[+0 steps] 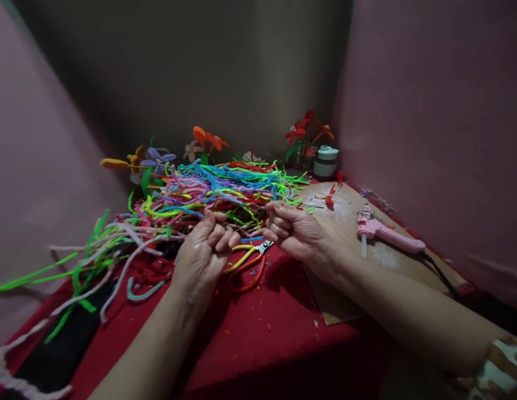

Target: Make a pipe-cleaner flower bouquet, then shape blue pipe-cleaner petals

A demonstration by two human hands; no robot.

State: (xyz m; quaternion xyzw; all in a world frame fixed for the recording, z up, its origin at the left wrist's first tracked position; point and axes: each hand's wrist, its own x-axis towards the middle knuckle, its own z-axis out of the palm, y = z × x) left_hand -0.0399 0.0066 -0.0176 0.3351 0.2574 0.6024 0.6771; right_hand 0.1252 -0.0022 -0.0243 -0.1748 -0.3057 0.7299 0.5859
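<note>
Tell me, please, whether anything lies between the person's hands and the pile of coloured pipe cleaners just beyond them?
Nothing visible does. The left hand and right hand, both curled shut, sit at the near edge of the pipe cleaner pile. The red-handled scissors lie on the near side, below the hands.

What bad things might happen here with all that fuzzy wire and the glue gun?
The glue gun lies on the board near the right hand; if hot, it might burn. The scissors sit right under the left hand, so they might nick it. The wire pile could tangle.

Multicoloured pipe cleaners (216, 191), red cloth (275, 328), pink glue gun (387, 233), red-handled scissors (247, 269)
</note>
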